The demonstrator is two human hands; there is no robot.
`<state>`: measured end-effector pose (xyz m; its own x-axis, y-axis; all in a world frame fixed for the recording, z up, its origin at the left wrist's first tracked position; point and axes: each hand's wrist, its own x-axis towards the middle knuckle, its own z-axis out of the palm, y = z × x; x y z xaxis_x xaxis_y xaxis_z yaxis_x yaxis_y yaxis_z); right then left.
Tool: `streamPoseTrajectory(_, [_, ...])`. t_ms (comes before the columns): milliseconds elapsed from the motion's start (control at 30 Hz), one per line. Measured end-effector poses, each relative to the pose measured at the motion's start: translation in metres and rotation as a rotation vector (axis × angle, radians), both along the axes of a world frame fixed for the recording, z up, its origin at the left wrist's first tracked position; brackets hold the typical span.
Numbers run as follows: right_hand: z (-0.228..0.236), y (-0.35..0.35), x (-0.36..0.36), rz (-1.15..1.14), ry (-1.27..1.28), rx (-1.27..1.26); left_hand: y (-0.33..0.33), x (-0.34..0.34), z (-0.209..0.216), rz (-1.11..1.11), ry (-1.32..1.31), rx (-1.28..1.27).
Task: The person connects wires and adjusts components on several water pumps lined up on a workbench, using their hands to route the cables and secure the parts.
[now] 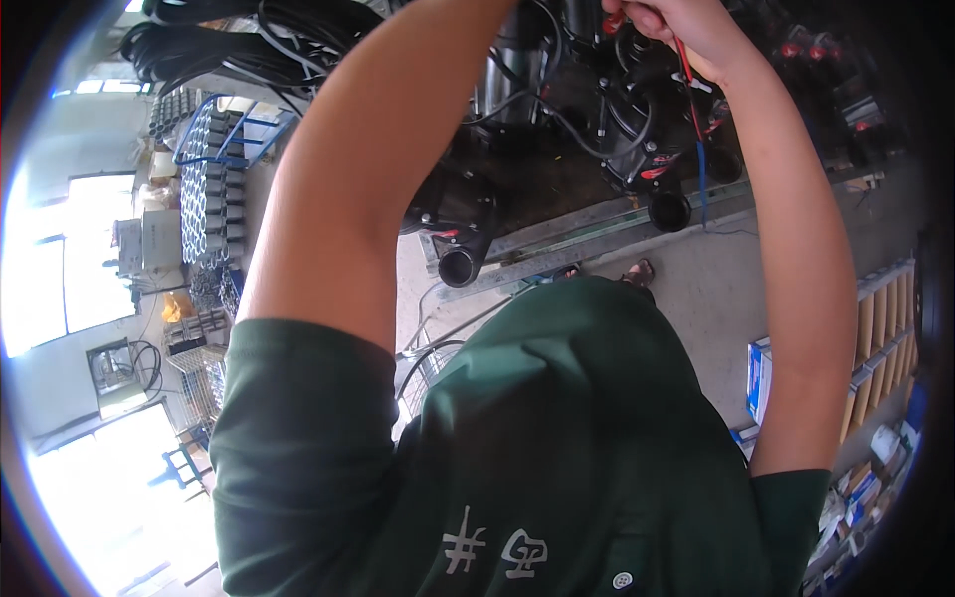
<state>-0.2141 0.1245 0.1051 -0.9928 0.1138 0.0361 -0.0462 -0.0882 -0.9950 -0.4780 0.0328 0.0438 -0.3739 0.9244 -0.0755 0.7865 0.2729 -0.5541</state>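
Note:
My right hand [686,28] is at the top edge, its fingers bent closed near a small red part [614,20]. What they grip is hidden. From below the palm hangs a thin red, black and blue lead [701,154]. My left forearm [438,60] runs up past the top edge, so the left hand is out of view. Between the arms stand black pumps with round outlets; one pump [637,129] is below my right hand, another [453,214] beside my left arm. A black cable [582,139] loops around a shiny metal cylinder [494,90].
The pumps stand on a bench with a metal edge [597,224]. Coiled black cables [229,50] lie at the upper left, near stacked metal cylinders [207,189]. More pumps [816,60] fill the upper right. At the right are a shelf with brown dividers [880,338] and blue-white boxes [759,378].

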Motion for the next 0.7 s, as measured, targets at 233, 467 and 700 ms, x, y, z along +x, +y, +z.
streamPoseTrajectory(233, [-0.006, 0.016, 0.002, 0.036, -0.001, -0.042, -0.002, -0.169, -0.04, 0.317, -0.003, -0.003])
streamPoseTrajectory(467, [-0.004, 0.014, -0.006, 0.102, -0.056, -0.055, -0.038, -0.215, -0.055, 0.426, 0.016, 0.002])
streamPoseTrajectory(700, [-0.002, 0.019, -0.001, 0.113, -0.079, -0.146, -0.035, -0.163, -0.038, 0.446, -0.237, 0.4])
